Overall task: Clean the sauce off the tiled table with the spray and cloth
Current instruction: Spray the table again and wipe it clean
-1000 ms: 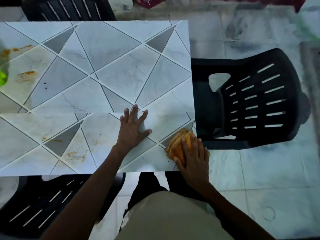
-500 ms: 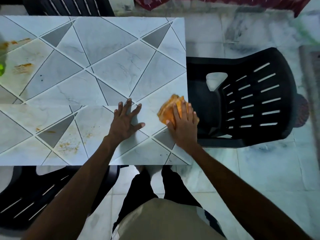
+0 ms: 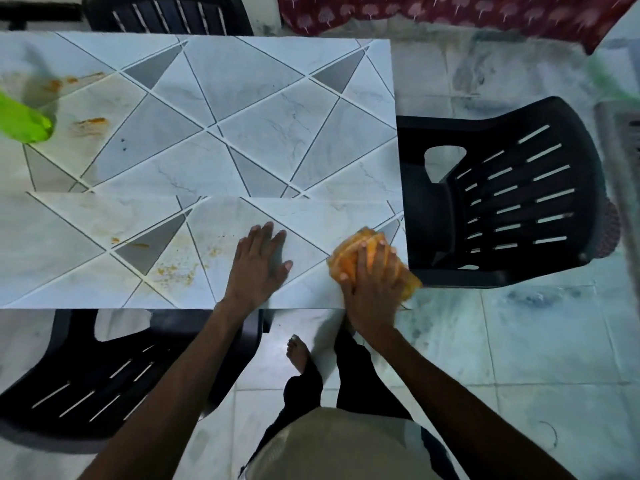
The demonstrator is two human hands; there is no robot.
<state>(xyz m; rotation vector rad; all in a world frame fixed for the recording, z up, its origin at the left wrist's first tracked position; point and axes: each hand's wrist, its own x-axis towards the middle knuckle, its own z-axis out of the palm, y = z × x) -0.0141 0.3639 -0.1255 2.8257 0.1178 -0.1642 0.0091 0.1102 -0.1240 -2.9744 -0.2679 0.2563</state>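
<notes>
Pressing down on the bunched orange cloth point(image 3: 348, 254), the right hand point(image 3: 374, 282) lies over it with fingers fairly straight, at the near right corner of the tiled table point(image 3: 259, 116). Just left of it, the left hand point(image 3: 259, 265) rests flat on the tiles, open, fingers spread. Further left along the near edge lie orange sauce smears point(image 3: 173, 271), and more sauce streaks point(image 3: 90, 124) mark the tiles at the upper left of the frame, beside the green spray bottle point(image 3: 24, 124), which is cut off by the left edge. Black plastic chairs stand right of the table point(image 3: 502, 202) and at the lower left point(image 3: 104, 375).
</notes>
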